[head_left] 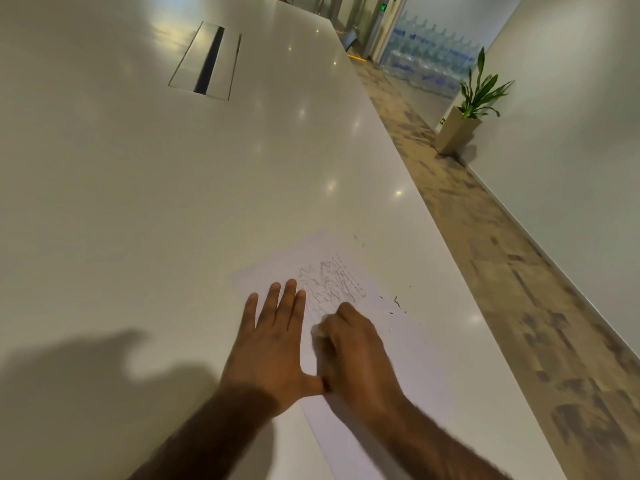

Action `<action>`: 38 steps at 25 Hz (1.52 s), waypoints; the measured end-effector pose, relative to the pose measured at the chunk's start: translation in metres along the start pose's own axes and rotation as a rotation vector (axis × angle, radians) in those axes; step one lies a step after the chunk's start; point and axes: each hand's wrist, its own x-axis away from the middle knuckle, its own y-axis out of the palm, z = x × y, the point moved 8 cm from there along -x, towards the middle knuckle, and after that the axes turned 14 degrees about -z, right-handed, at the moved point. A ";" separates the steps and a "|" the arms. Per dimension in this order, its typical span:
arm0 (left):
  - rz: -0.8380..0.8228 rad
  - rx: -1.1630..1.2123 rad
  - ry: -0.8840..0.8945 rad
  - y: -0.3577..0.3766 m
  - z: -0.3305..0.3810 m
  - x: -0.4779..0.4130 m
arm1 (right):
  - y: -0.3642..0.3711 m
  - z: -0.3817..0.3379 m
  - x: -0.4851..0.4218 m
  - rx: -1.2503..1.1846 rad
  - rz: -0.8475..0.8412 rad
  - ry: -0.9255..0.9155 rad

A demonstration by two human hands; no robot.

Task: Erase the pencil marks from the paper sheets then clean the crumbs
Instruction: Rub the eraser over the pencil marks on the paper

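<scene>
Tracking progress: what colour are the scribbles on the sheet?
The scribbles are dark grey, clearest in the head view.

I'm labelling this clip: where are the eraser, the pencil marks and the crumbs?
eraser (317, 329): head view, its visible white end.
pencil marks (329, 284): head view, middle of the scribble.
crumbs (397, 302): head view, the largest dark curl.

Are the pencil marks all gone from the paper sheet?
No: pencil scribbles cover the paper sheet just beyond the right hand, which grips an eraser.

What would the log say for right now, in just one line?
step: erasing | left hand: flat on paper sheet | right hand: grips eraser at pencil marks | crumbs: on table, not cleaned
</scene>
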 end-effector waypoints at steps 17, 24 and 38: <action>-0.050 0.032 -0.005 0.002 0.001 -0.002 | -0.040 0.083 -0.026 -0.076 0.201 0.322; -0.058 0.039 -0.003 0.003 0.001 -0.004 | -0.018 0.075 -0.028 0.048 0.079 0.245; -0.078 0.048 0.006 0.002 0.002 0.001 | -0.046 0.064 -0.037 0.075 0.091 0.237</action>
